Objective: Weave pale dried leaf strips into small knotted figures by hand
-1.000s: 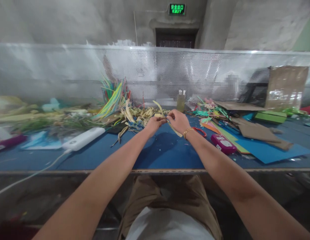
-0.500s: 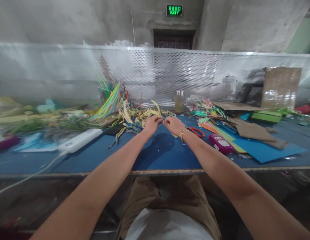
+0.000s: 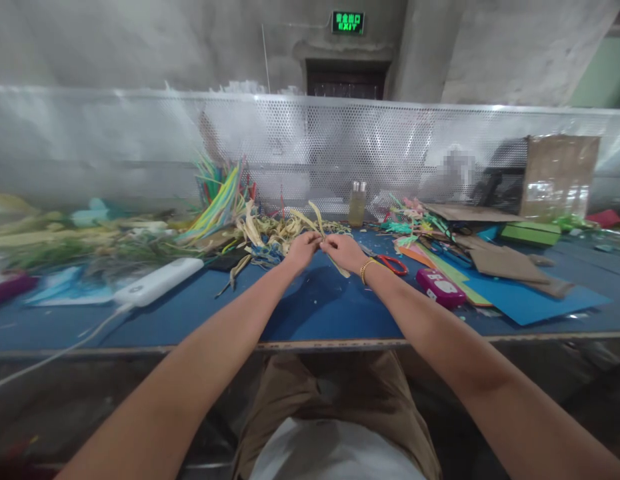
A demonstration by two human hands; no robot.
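My left hand (image 3: 302, 250) and my right hand (image 3: 343, 251) meet over the middle of the blue table (image 3: 320, 307), fingers pinched together on a pale yellow leaf strip (image 3: 340, 265). One end of the strip sticks up behind my hands, the other hangs down below my right hand. A gold bracelet (image 3: 365, 267) circles my right wrist. Just beyond my hands lies a heap of yellow strips (image 3: 275, 233).
A white power bank (image 3: 157, 282) with a cable lies left. Red-handled scissors (image 3: 393, 265) and a pink box (image 3: 444, 288) lie right of my hands, with coloured paper (image 3: 530, 301) and cardboard (image 3: 510, 265). A bottle (image 3: 359, 203) stands before the perforated metal screen (image 3: 340, 147).
My hands came closer together and shifted slightly away from me along the strip; the strip's hanging end now shows below my right hand again.
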